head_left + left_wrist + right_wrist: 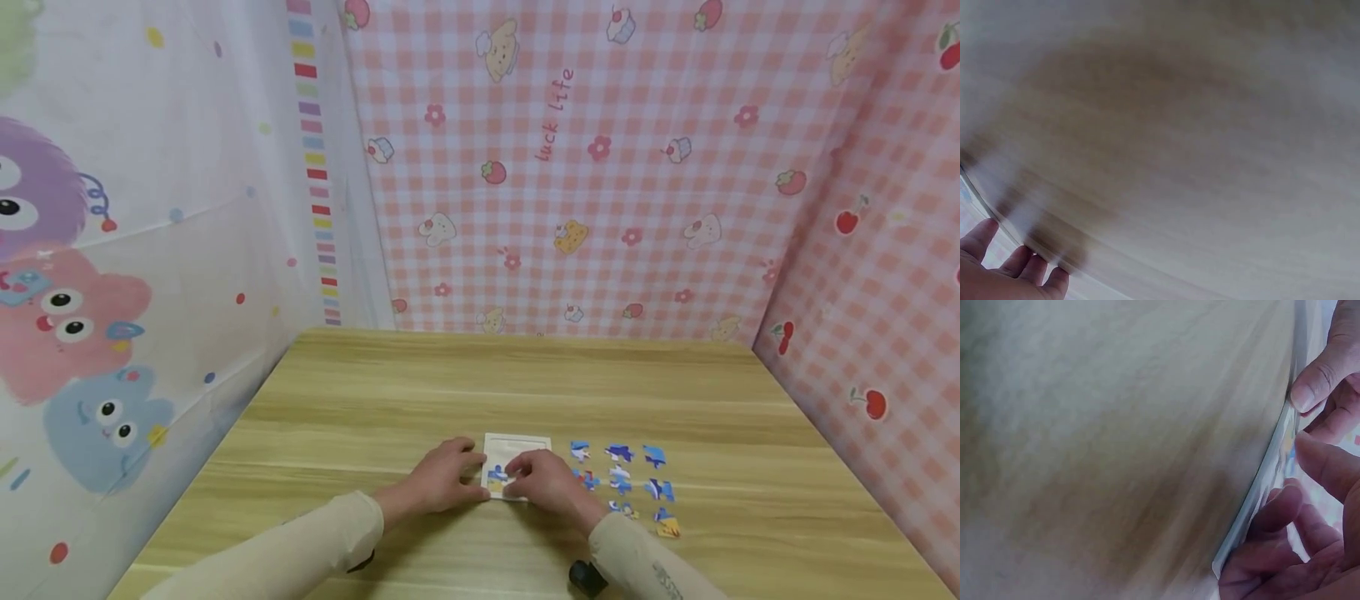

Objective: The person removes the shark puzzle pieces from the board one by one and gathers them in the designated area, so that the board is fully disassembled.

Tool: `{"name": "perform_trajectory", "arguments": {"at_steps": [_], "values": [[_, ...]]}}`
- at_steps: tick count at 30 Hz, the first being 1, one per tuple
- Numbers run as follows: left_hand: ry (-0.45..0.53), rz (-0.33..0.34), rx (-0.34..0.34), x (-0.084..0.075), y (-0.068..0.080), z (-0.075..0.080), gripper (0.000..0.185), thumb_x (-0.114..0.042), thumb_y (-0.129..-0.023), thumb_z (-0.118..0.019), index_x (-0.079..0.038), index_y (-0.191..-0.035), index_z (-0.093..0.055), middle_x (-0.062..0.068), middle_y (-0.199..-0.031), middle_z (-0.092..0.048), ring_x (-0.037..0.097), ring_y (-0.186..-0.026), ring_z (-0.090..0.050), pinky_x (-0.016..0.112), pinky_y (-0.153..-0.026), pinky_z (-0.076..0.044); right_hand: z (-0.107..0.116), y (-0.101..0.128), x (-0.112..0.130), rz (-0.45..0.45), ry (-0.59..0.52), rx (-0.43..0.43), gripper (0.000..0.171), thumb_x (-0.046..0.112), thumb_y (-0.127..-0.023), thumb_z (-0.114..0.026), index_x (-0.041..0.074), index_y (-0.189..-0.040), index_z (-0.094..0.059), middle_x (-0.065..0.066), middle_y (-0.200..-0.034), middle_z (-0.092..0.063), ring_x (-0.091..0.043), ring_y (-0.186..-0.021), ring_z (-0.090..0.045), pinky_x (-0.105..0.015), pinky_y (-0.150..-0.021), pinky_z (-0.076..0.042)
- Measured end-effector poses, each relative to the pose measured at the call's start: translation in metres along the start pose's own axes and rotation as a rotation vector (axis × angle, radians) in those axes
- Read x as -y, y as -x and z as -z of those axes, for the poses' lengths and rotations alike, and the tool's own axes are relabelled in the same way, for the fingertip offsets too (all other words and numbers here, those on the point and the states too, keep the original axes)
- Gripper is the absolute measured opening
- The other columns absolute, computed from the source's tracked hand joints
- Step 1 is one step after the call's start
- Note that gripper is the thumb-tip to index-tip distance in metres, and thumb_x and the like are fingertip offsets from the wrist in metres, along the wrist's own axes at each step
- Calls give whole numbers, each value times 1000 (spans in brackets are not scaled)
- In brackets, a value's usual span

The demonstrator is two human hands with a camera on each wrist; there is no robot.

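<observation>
A white puzzle board lies flat on the wooden table, and both hands are at it. My left hand rests at the board's left edge with its fingers loosely straight. Over the board's near part, my right hand has its fingers curled. Its thumb and forefinger pinch a blue and yellow puzzle piece near the board's left edge. Both wrist views are blurred.
Several loose blue, white and yellow puzzle pieces lie in rows just right of the board. Printed cloth walls stand close on the left, back and right. Bare wood stretches behind and left of the board.
</observation>
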State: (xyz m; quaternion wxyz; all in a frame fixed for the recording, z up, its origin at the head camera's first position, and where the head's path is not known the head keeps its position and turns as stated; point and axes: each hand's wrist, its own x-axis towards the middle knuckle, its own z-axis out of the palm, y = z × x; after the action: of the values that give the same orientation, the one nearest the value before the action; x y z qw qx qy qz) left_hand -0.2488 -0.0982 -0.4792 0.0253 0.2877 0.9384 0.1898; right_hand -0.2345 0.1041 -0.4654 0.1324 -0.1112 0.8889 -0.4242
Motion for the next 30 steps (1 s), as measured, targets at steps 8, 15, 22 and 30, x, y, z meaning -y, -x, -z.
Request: {"name": "perform_trajectory", "arguments": {"at_steps": [8,15,22,30], "values": [[-16,-9,-2,-1,-2,-1,56,-45,-79,-65,-8,-120,-58,16,-127,-46,29,-116,-43,44,-95,-34,-8,-6,-4,64,-130,-56,26,1,-70,-73,1,-94,-61,-5,-76,-61,-12,-61,-54,-27,-54,-46],[-26,-23,-15,-1,-3,-2,56,-45,-79,-65,-8,-119,-59,16,-126,-47,29,-115,-43,44,-94,-34,-10,-8,-6,57,-159,-73,27,-3,-70,-70,2,-95,-60,-3,-73,-59,-10,-54,-52,-26,-49,-43],[-37,-40,-37,0,-2,-3,55,-43,-77,-67,-7,-118,-60,17,-124,-48,30,-113,-45,43,-93,-35,-7,-6,-7,39,-144,-86,31,0,-71,-70,3,-101,-62,-2,-73,-59,-11,-55,-53,-26,-49,-43],[-28,-12,-14,3,-1,-3,57,-46,-78,-65,-9,-121,-58,17,-127,-46,30,-116,-42,44,-95,-33,3,2,-10,-4,-154,-73,30,2,-74,-70,3,-103,-62,-3,-76,-59,-13,-57,-54,-28,-51,-45]]}}
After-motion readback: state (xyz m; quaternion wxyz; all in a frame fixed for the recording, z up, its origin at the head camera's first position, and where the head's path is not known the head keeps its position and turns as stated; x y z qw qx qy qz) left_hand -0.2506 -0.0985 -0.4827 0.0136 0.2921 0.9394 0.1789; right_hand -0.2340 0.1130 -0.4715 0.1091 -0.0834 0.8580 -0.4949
